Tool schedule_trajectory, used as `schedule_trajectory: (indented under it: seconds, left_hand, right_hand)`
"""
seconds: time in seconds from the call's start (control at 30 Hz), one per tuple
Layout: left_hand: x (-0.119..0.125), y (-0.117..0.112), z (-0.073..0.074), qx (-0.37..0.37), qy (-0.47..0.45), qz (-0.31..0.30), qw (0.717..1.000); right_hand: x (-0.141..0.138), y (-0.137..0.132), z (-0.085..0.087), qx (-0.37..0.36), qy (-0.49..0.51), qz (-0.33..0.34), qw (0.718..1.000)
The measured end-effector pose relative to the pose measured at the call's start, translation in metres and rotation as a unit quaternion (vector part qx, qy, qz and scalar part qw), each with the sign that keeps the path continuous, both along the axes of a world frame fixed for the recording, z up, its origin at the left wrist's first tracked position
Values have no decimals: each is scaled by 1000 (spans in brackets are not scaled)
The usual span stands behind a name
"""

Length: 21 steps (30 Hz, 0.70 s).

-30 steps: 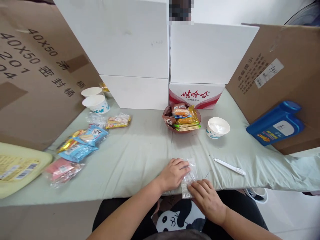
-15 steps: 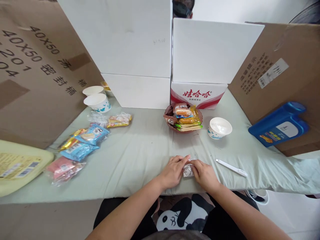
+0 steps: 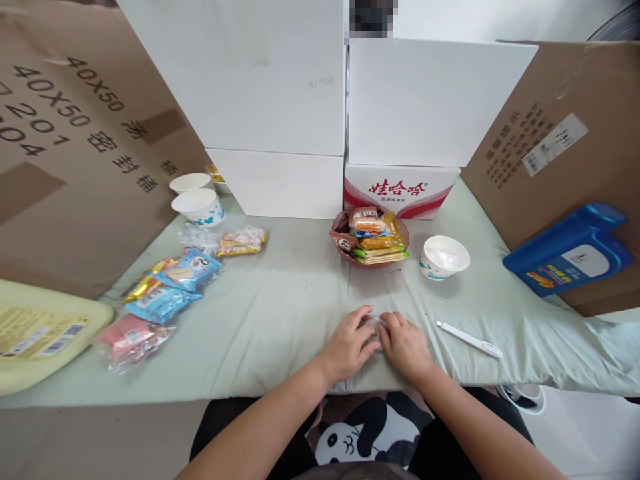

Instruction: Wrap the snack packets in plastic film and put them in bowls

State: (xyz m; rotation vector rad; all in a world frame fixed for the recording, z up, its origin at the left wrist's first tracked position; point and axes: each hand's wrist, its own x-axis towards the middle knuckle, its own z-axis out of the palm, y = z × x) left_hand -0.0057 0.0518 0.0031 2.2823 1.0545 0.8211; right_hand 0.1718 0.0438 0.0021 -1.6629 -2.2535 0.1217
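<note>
A small crumpled piece of clear plastic lies at the front middle of the table, mostly hidden by my fingers. My left hand rests beside it, fingers curled round its left side, thumb low and fingertips at its edge. From the right, my right hand has its bent fingers closed on the plastic. Beyond my hands, a brown bowl holds several wrapped snacks. A white paper bowl with clear plastic inside stands right of it. A white slim cutter lies right of my right hand.
At left lie blue snack packets, a pink packet and a yellow packet, near paper bowls. A yellow container and a blue bottle flank the table. Cardboard boxes and white panels stand around.
My left hand's fingers have spread from their tighter press, thumb now apart from the fingertips. My right fingers have shifted over the plastic, covering more of it. The view has shifted slightly.
</note>
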Motion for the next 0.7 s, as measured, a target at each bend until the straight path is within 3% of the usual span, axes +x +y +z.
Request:
schedule_trajectory:
  seconds: [0.17,0.33,0.4,0.53,0.6,0.7]
  left_hand:
    - [6,-3,3,19,36,61,997]
    - [8,-1,3,13,43,77,996]
    - [8,-1,2,13,45,73,996]
    - [5,-2,1,9,46,65,997]
    - [-3,-2,2,11,46,69,996]
    - [-20,2,5,26,36,107,993]
  right_hand:
    - [8,3,0,18,-8,2,1000]
    - [32,8,9,104,-40,-71,991]
    - [33,3,12,139,-39,-30,989]
    - [15,-15,3,98,-75,179,976]
    - [7,-19,-5,53,-95,209,972]
    - [2,-20,-11,-4,-105,194,975]
